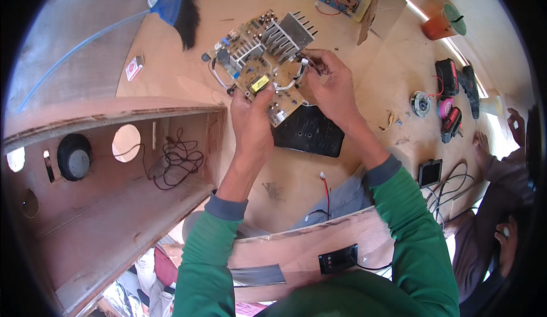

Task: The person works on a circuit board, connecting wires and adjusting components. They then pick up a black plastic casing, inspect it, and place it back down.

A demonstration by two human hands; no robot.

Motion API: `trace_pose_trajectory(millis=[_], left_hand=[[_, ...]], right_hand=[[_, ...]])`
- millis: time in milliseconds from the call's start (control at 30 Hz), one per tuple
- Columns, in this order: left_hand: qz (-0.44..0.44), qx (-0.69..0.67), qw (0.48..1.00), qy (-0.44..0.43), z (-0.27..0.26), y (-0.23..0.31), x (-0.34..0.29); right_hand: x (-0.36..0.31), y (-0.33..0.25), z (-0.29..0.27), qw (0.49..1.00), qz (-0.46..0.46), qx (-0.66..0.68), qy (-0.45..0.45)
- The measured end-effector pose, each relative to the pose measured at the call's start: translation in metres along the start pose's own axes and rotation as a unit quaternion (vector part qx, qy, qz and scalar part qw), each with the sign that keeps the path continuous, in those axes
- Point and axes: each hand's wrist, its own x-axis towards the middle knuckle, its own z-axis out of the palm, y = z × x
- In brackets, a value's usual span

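Note:
A circuit board [262, 69] with a finned metal heat sink [290, 34] and a yellow transformer is held up over the wooden surface. My left hand [250, 120] grips its near edge, the thumb beside the yellow part. Fingers of my right hand [333, 86] are closed at the board's right side, pinching a white-plugged wire [302, 69]. Below the board lies a black panel [310, 132], partly covered by the board and my right wrist.
An open wooden speaker box [131, 248] with a speaker and tangled cable stands at left. A blue-handled broom [165, 3] lies behind it. At right are a cup [444, 23], a drill [470, 89], battery packs [447, 78] and another person's hands [483, 146].

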Motion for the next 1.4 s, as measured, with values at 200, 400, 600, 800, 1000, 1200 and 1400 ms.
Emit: trace_pose_trajectory(millis=[200, 400, 600, 800, 1000, 1200, 1400], left_hand=[[0.037, 0.061, 0.997, 0.028, -0.01, -0.001, 0.008], [0.025, 0.015, 0.999, 0.034, -0.014, 0.009, 0.008], [-0.004, 0.0, 0.999, 0.035, -0.016, 0.01, 0.009], [-0.005, -0.029, 0.999, 0.03, -0.02, 0.008, 0.013], [-0.007, -0.044, 0.999, 0.028, -0.022, 0.008, 0.014], [-0.005, -0.032, 0.999, 0.035, -0.017, 0.012, 0.012], [-0.007, -0.047, 0.998, 0.05, -0.022, 0.012, 0.012]], right_hand=[[0.003, 0.0, 0.008, 0.999, -0.024, -0.037, 0.001], [0.001, -0.024, 0.004, 0.969, -0.181, -0.165, 0.032], [-0.004, -0.034, 0.0, 0.905, -0.279, -0.32, -0.022], [-0.002, -0.032, -0.002, 0.908, -0.293, -0.297, -0.033], [-0.003, -0.033, -0.011, 0.919, -0.275, -0.275, -0.066], [-0.001, -0.033, -0.008, 0.941, -0.264, -0.204, -0.062], [0.0, -0.041, -0.028, 0.883, -0.277, -0.344, -0.156]])
